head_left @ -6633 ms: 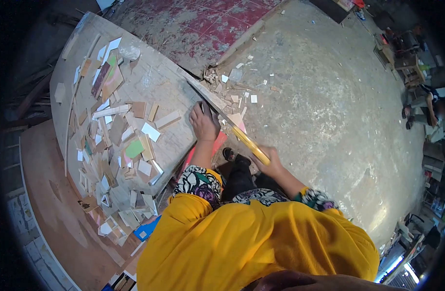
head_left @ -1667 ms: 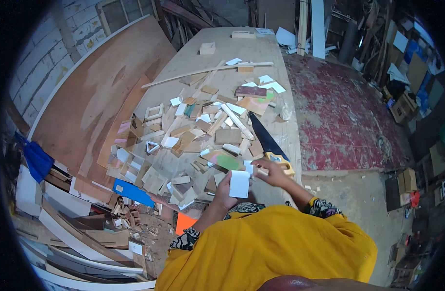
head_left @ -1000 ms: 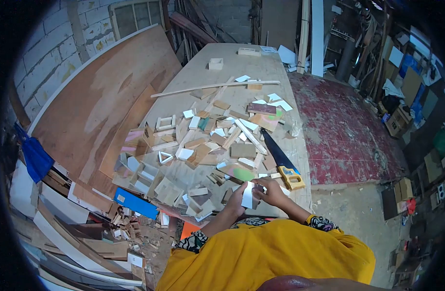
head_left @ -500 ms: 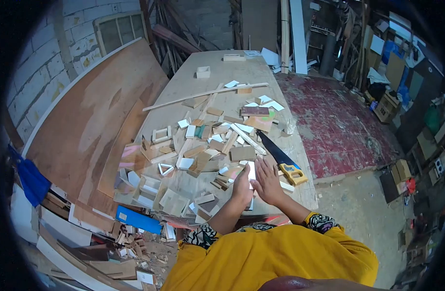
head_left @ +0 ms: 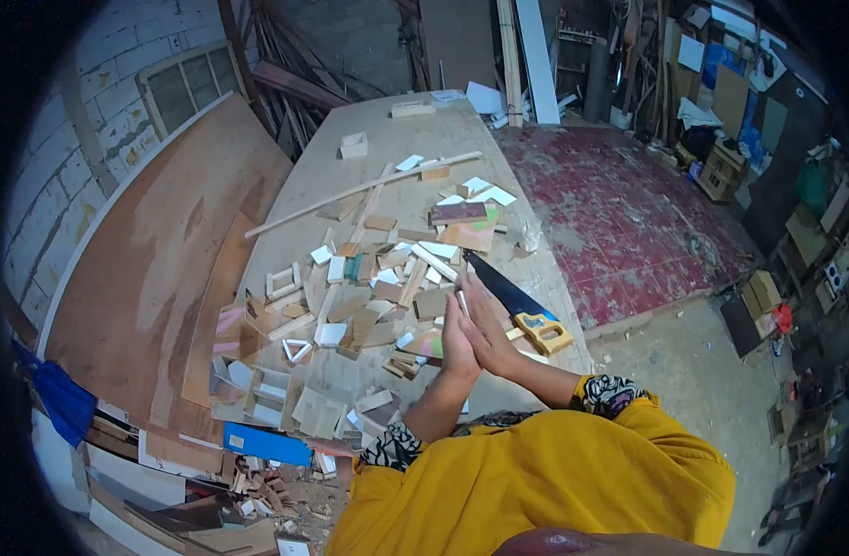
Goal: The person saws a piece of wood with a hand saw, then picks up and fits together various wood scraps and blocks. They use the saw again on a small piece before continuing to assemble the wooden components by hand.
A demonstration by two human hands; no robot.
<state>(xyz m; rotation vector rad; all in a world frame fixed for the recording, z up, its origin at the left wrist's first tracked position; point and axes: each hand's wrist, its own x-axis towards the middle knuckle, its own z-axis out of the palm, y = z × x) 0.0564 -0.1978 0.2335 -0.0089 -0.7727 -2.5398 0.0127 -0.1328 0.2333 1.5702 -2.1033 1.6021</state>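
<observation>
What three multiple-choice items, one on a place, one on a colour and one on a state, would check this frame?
1. Where does the handsaw lie?
A. on the floor
B. on the workbench, right of the hands
C. leaning against the wall

2. What colour is the saw handle?
A. yellow
B. red
C. green

3. How are the left hand and right hand placed?
A. far apart
B. both on the saw
C. palms pressed together, a thin white piece between them

Answers:
1 B, the blade rests on the workbench beside the right hand.
2 A, the grip is yellow.
3 C, the palms meet with a white edge showing at the fingers.
</observation>
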